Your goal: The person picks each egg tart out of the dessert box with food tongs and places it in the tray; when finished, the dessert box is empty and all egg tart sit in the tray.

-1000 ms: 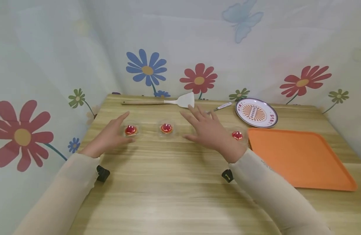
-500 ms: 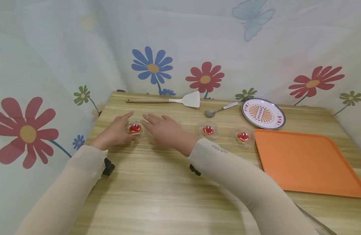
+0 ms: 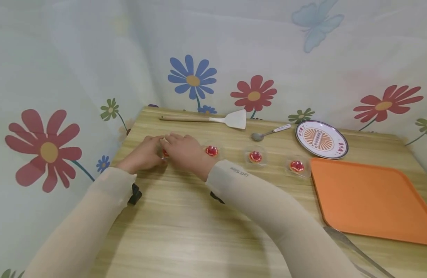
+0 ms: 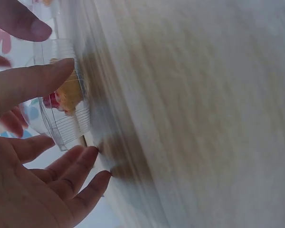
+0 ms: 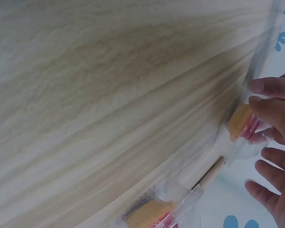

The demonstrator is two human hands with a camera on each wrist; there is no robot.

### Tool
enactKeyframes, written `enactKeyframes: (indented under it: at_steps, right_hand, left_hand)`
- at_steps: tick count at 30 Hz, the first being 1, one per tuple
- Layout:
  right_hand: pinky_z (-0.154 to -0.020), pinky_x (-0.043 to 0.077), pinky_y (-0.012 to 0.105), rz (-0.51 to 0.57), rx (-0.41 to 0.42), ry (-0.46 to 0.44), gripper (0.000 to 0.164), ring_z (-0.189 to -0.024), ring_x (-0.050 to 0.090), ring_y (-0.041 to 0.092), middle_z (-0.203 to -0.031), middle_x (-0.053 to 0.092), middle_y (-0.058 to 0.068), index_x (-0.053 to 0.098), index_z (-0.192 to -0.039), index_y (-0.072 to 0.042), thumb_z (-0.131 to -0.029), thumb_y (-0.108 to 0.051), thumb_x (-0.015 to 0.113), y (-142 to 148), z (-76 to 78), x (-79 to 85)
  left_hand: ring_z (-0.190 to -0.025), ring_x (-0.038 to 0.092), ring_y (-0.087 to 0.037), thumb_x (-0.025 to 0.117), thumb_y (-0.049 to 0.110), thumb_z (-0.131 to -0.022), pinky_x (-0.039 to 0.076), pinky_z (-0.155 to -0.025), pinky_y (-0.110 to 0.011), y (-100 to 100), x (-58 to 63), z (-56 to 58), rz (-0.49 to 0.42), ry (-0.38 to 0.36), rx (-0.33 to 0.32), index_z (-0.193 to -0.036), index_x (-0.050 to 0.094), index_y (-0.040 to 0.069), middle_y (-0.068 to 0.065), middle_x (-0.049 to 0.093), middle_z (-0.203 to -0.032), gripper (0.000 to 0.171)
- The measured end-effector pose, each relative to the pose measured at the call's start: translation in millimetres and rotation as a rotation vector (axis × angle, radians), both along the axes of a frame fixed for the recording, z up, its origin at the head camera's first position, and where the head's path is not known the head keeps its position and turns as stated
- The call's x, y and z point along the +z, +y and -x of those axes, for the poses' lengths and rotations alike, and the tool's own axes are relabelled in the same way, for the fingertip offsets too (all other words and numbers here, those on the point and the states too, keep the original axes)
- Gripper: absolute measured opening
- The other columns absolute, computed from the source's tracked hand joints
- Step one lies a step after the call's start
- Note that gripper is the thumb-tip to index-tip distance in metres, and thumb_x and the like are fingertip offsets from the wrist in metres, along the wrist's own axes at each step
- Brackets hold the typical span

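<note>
At the left of the table in the head view, my left hand and right hand meet around a clear plastic box holding a small red-topped tart. From above the box is mostly hidden by my fingers. The left wrist view shows my left thumb on the near side of the box and fingers on its far side. In the right wrist view, my right thumb and a finger pinch the box, while other fingers spread out. Beside my right hand sits another boxed tart.
Two more boxed tarts, one in the middle and one farther right, continue the row. Behind lie a white spatula, a spoon and a plate. An orange tray and a metal utensil are at right.
My right hand has moved left across the row to the leftmost boxed tart. Both hands have closed in on that box. The view has shifted slightly left.
</note>
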State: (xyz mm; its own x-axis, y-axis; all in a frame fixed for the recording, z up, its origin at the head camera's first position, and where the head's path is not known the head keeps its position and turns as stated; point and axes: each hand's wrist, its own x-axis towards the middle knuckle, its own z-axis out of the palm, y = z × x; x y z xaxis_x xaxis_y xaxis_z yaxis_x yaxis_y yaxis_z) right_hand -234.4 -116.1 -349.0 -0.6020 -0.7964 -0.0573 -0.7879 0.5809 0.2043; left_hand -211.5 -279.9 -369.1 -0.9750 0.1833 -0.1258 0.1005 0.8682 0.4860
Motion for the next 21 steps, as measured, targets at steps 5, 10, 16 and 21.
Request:
enactKeyframes:
  at_steps: [5, 10, 16, 21]
  right_hand:
    - [-0.101, 0.047, 0.036, 0.013, 0.004, 0.047, 0.048, -0.131, 0.047, 0.021, -0.145, 0.05, 0.004, 0.046, -0.148, -0.013, -0.103, -0.026, 0.052, -2.3, 0.8, -3.0]
    - [-0.095, 0.051, 0.034, 0.031, -0.006, 0.024, 0.046, -0.123, 0.053, 0.019, -0.137, 0.055, 0.004, 0.046, -0.147, -0.012, -0.103, -0.024, 0.052, -3.5, 0.6, -4.3]
    - [-0.087, 0.055, 0.032, 0.037, 0.005, 0.009, 0.042, -0.116, 0.059, 0.017, -0.13, 0.058, 0.007, 0.048, -0.145, -0.008, -0.105, -0.021, 0.049, -4.9, -0.4, -4.2]
    - [-0.09, 0.054, 0.033, 0.009, 0.033, -0.017, 0.047, -0.121, 0.057, 0.021, -0.14, 0.054, 0.012, 0.046, -0.147, -0.005, -0.103, -0.021, 0.053, -7.5, 1.1, -2.2]
  left_hand:
    - [-0.131, 0.035, -0.048, 0.073, 0.007, -0.08, 0.035, -0.106, -0.058, 4.5, 1.4, -0.1, -0.02, -0.004, 0.017, -0.147, 0.031, -0.014, -0.037, 0.032, -0.145, 0.082]
    - [-0.129, 0.039, -0.048, 0.07, 0.006, -0.083, 0.036, -0.106, -0.057, 5.7, 0.0, -0.1, -0.015, -0.006, 0.027, -0.147, 0.029, -0.014, -0.037, 0.031, -0.144, 0.079]
    - [-0.127, 0.041, -0.048, 0.069, 0.006, -0.082, 0.036, -0.106, -0.056, 5.9, 1.3, -1.2, 0.005, 0.019, 0.015, -0.145, 0.031, -0.016, -0.038, 0.033, -0.141, 0.077]
    - [-0.126, 0.041, -0.048, 0.069, 0.003, -0.08, 0.037, -0.105, -0.055, 4.5, 0.9, -2.3, -0.011, 0.025, 0.014, -0.142, 0.037, -0.016, -0.037, 0.032, -0.14, 0.073]
